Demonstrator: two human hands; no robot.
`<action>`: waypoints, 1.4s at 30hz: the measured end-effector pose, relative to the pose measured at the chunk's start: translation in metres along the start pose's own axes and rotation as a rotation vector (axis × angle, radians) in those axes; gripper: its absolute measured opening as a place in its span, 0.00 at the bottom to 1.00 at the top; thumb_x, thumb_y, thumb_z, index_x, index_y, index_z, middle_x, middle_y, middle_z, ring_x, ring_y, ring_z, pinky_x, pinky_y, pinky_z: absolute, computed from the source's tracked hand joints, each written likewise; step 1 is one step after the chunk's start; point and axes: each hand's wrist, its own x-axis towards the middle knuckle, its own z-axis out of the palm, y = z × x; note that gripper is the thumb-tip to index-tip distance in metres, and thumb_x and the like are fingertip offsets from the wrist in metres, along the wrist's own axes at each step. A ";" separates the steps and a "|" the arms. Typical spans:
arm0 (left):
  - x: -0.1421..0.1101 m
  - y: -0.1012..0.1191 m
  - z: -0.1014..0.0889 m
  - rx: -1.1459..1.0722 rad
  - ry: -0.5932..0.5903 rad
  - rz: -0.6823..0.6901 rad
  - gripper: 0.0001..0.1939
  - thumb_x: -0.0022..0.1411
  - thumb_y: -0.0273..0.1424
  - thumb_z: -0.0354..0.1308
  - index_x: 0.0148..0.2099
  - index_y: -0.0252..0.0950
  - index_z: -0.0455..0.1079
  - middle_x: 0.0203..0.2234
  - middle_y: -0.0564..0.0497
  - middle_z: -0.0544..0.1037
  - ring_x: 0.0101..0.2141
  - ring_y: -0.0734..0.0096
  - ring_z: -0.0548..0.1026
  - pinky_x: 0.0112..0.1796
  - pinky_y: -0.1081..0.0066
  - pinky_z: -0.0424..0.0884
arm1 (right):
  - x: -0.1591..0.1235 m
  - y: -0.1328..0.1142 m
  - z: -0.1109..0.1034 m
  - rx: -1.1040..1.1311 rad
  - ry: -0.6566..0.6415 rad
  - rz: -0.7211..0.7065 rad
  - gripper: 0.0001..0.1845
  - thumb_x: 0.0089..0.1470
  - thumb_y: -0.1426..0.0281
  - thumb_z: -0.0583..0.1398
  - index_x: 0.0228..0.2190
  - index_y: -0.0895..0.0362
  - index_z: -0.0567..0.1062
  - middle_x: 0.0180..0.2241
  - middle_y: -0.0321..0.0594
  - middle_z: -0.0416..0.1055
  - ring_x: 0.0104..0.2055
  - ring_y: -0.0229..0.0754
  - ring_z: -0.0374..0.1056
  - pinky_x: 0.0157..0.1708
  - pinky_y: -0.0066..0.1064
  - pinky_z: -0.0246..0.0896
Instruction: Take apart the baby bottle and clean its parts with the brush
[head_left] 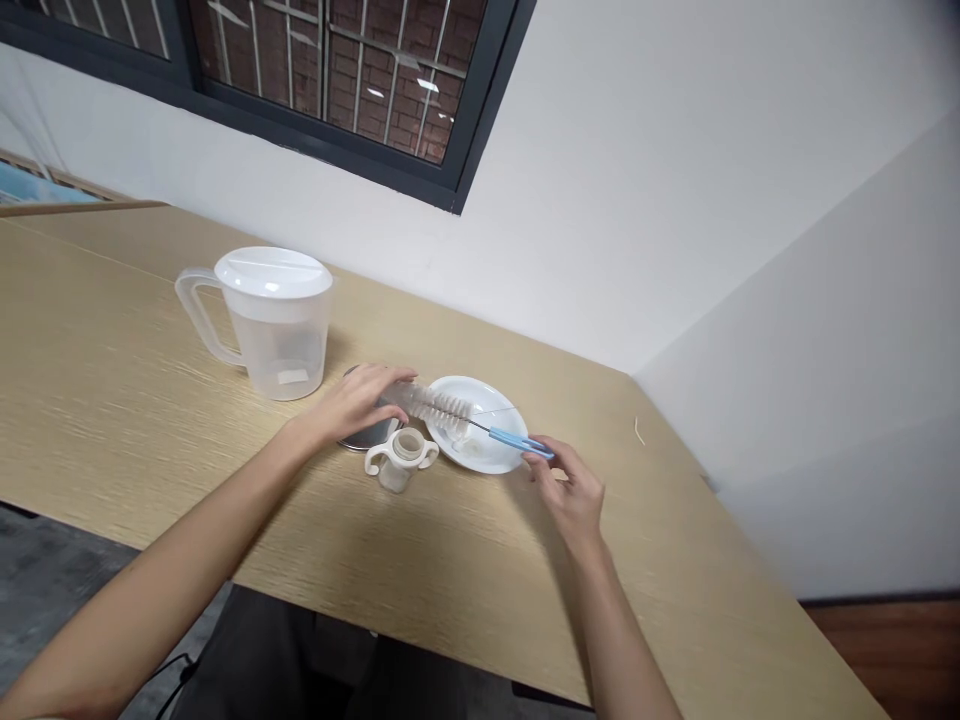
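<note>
My left hand (358,400) is wrapped round a clear bottle lying on its side on the wooden table (112,400). A white bottle brush (441,405) sticks out of the bottle's mouth. My right hand (570,488) pinches the brush's blue handle (517,441) at its end. The brush lies across a white plate (480,455). A cream two-handled bottle collar (401,455) stands just in front of the bottle. A round metal lid (367,437) lies partly under my left hand.
A clear plastic jug (274,325) with a white lid and a handle on its left stands behind my left hand. White walls meet at a corner beyond the table's far right edge. A dark-framed window (337,80) is above.
</note>
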 end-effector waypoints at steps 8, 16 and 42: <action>0.000 0.005 -0.003 -0.026 0.005 0.060 0.24 0.64 0.40 0.59 0.59 0.40 0.63 0.51 0.46 0.75 0.51 0.61 0.73 0.52 0.61 0.66 | 0.002 -0.001 0.000 -0.013 -0.153 0.212 0.27 0.64 0.55 0.52 0.18 0.57 0.69 0.13 0.31 0.60 0.15 0.32 0.56 0.17 0.25 0.52; 0.001 0.002 -0.002 0.010 0.018 0.039 0.26 0.65 0.43 0.57 0.60 0.37 0.62 0.51 0.44 0.76 0.50 0.60 0.73 0.51 0.62 0.67 | 0.000 -0.005 0.011 0.042 0.064 0.026 0.22 0.54 0.65 0.65 0.49 0.56 0.70 0.36 0.40 0.73 0.25 0.35 0.68 0.25 0.28 0.68; 0.000 0.007 -0.001 -0.014 0.062 0.045 0.24 0.65 0.41 0.58 0.59 0.37 0.64 0.50 0.45 0.76 0.50 0.62 0.74 0.51 0.63 0.68 | -0.004 0.000 0.012 0.007 0.090 0.054 0.12 0.57 0.63 0.62 0.41 0.56 0.71 0.37 0.41 0.73 0.26 0.34 0.68 0.23 0.26 0.68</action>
